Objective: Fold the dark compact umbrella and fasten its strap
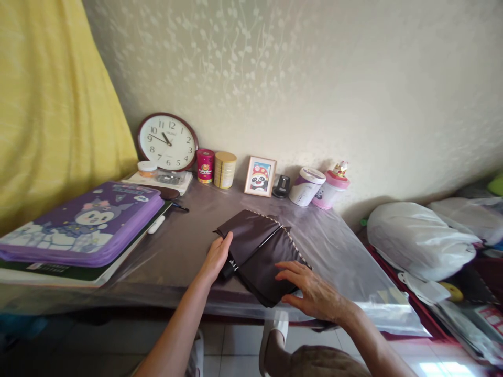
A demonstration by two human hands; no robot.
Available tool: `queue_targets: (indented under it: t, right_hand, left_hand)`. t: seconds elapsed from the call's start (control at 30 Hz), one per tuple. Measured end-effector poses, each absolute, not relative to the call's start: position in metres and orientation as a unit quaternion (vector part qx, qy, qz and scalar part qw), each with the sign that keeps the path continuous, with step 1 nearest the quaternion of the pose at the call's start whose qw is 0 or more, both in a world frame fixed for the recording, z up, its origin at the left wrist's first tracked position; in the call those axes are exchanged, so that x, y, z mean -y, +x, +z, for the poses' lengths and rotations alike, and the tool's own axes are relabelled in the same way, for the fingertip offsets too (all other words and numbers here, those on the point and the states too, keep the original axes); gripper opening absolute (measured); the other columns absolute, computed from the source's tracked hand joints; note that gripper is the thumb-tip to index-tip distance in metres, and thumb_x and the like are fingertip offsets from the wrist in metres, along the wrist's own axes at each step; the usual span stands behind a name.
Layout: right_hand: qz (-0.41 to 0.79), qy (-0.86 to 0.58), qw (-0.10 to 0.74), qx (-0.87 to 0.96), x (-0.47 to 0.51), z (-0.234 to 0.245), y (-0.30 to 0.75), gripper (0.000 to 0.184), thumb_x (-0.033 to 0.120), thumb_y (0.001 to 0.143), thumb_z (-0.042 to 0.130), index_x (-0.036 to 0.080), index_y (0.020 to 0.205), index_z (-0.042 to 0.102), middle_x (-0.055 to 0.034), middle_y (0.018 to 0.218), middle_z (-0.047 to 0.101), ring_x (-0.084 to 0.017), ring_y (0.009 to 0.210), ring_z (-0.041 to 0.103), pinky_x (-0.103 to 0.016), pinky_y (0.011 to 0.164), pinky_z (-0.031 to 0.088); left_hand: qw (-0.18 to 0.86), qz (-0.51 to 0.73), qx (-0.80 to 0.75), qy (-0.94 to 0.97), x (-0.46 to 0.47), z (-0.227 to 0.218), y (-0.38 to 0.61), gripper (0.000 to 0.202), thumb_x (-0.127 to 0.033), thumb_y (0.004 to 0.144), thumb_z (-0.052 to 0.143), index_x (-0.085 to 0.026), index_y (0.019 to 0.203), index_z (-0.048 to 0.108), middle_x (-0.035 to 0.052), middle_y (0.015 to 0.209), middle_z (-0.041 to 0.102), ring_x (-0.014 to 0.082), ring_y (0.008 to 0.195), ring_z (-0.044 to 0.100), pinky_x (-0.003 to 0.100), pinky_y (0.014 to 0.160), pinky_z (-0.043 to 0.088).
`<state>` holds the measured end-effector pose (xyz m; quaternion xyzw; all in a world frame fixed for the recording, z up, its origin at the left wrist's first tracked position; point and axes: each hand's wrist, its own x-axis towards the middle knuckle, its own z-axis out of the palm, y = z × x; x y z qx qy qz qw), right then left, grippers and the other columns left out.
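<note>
A dark folding umbrella (267, 262), its canopy loosely gathered into flaps, lies at the front of the table. A checked trim runs along one canopy edge, and a thin metal rib shows between two flaps. My left hand (218, 256) grips the umbrella's left side near a black end with white marks; the thumb is on top and the other fingers are partly hidden beneath. On the right-hand flap, my right hand (310, 288) rests with its fingers spread and bent slightly, touching the fabric.
A purple cartoon binder (90, 222) lies at left on a green book. Along the wall stand a clock (168, 141), a red tin (205, 165), a yellow can (225, 169), a framed panda picture (260, 177) and tubs. White plastic bags (420, 238) sit right of the table (346, 251).
</note>
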<state>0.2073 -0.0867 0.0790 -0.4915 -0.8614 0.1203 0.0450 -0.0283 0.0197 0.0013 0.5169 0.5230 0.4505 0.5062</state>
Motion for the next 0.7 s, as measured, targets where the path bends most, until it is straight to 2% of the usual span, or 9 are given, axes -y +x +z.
queue_targets:
  t: [0.2, 0.4, 0.7]
  right_hand:
    - [0.123, -0.492, 0.039, 0.861, 0.0872, 0.0789, 0.2077, 0.034, 0.036, 0.079, 0.057, 0.021, 0.11, 0.055, -0.0078, 0.129, 0.047, -0.02, 0.119, 0.042, -0.036, 0.101, 0.033]
    - [0.139, -0.486, 0.034, 0.862, 0.0885, 0.0798, 0.206, 0.035, 0.027, 0.076, 0.06, 0.021, 0.109, 0.056, -0.0073, 0.13, 0.047, -0.021, 0.12, 0.042, -0.036, 0.101, 0.033]
    - [0.139, -0.481, 0.055, 0.864, 0.087, 0.0768, 0.2084, 0.032, 0.028, 0.078, 0.056, 0.023, 0.109, 0.055, -0.0066, 0.127, 0.048, -0.02, 0.118, 0.043, -0.035, 0.1, 0.035]
  left_hand:
    - [0.523, 0.455, -0.497, 0.522, -0.0161, 0.0059, -0.0296, 0.053, -0.059, 0.079, 0.037, -0.016, 0.096, 0.063, 0.0077, 0.097, 0.067, 0.0249, 0.097, 0.058, 0.032, 0.084, 0.041]
    - [0.496, 0.448, -0.536, 0.516, -0.0172, 0.0035, -0.0294, 0.054, -0.063, 0.074, 0.041, -0.015, 0.08, 0.064, 0.008, 0.082, 0.068, 0.0267, 0.087, 0.06, 0.032, 0.074, 0.044]
    - [0.507, 0.456, -0.517, 0.518, -0.0202, -0.0026, -0.0285, 0.053, -0.063, 0.074, 0.041, -0.015, 0.079, 0.063, 0.0071, 0.081, 0.068, 0.0261, 0.088, 0.06, 0.032, 0.075, 0.044]
